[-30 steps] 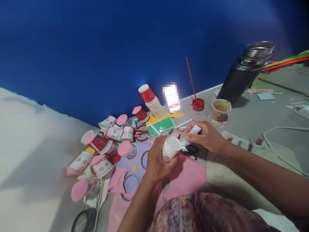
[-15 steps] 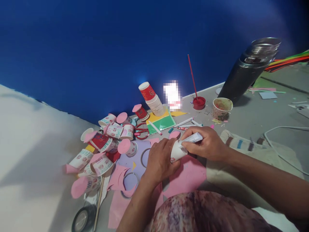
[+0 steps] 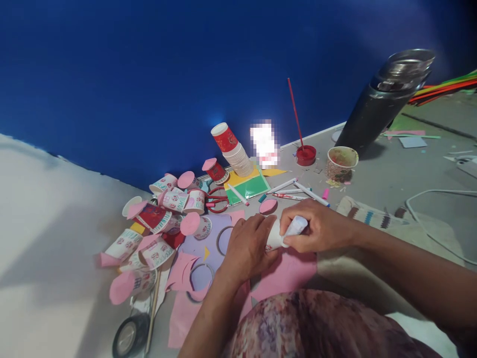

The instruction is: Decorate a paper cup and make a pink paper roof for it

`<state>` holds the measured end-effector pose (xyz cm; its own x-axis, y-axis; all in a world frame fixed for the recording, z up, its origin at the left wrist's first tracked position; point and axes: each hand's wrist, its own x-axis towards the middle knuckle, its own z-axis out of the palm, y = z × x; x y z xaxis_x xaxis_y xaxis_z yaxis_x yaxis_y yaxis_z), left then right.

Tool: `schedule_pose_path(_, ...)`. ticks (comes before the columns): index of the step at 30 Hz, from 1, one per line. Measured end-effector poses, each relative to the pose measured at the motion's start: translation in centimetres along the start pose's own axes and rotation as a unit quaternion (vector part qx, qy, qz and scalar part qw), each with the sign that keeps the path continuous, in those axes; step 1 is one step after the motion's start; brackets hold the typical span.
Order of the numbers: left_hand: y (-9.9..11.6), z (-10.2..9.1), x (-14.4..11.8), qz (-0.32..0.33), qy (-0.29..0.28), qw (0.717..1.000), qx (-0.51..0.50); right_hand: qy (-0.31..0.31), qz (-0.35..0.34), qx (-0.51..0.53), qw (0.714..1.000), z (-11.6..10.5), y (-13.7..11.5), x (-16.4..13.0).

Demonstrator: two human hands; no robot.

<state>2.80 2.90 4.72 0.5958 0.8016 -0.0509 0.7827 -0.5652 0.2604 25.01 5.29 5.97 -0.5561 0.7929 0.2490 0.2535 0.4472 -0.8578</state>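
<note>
Between my hands a white paper cup (image 3: 274, 237) with red print lies tilted on its side over pink paper (image 3: 292, 273). My left hand (image 3: 249, 246) is wrapped round the cup's body from the left. Pinched in my right hand (image 3: 316, 226) is a white tube (image 3: 297, 227), like a glue tube, its tip end against the cup's right end. The fingers hide the exact point of contact. A pink paper disc (image 3: 268, 206) and several felt-tip pens (image 3: 283, 186) lie just beyond my hands.
Several paper cups with pink discs (image 3: 156, 251) crowd the left. A cup stack (image 3: 238, 159) leans by the wall near red-handled scissors (image 3: 218, 200). Tape rolls (image 3: 128, 335) lie nearer. Rightward are red paint (image 3: 306, 156), a stained cup (image 3: 343, 164), a dark flask (image 3: 380, 112) and a white cable (image 3: 413, 211).
My right hand has turned the white tube more upright and shifted slightly along the cup's end. My left hand keeps its hold. The view has shifted a little.
</note>
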Motion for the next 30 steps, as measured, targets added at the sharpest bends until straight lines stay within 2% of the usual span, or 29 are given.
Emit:
schedule_pose_path(3,0.1,-0.1,0.0,0.007,-0.011,1.000,0.009,0.037,-0.005,-0.023,0.999,0.1,-0.1,-0.1)
schedule_pose_path(7,0.1,0.2,-0.1,0.028,0.015,0.999,-0.007,0.092,0.050,0.006,0.995,-0.3,-0.3,0.3)
schedule_pose_path(10,0.1,0.4,-0.1,0.038,0.067,0.995,-0.064,0.116,0.098,0.046,0.987,-0.8,-0.1,0.6)
schedule_pose_path(14,0.1,0.5,-0.1,0.041,0.164,0.973,-0.159,0.135,0.134,0.091,0.978,-1.2,0.3,0.9)
schedule_pose_path(17,0.1,0.6,0.0,0.020,0.229,0.956,-0.184,0.145,0.148,0.107,0.972,-1.2,0.3,0.9)
schedule_pose_path(20,0.0,0.7,0.0,-0.008,0.256,0.948,-0.190,0.143,0.146,0.125,0.971,-1.0,0.1,0.8)
schedule_pose_path(22,-0.2,0.8,0.1,-0.023,0.253,0.949,-0.185,0.125,0.141,0.138,0.972,-0.7,-0.1,0.7)
schedule_pose_path(25,-0.2,0.8,0.1,-0.026,0.195,0.966,-0.168,0.110,0.122,0.128,0.978,-0.2,-0.3,0.5)
schedule_pose_path(27,0.0,0.7,0.1,-0.020,0.148,0.975,-0.166,0.131,0.100,0.113,0.980,0.2,-0.5,0.5)
schedule_pose_path(30,0.2,0.5,0.2,-0.014,0.118,0.978,-0.171,0.187,0.080,0.093,0.975,0.4,-0.5,0.4)
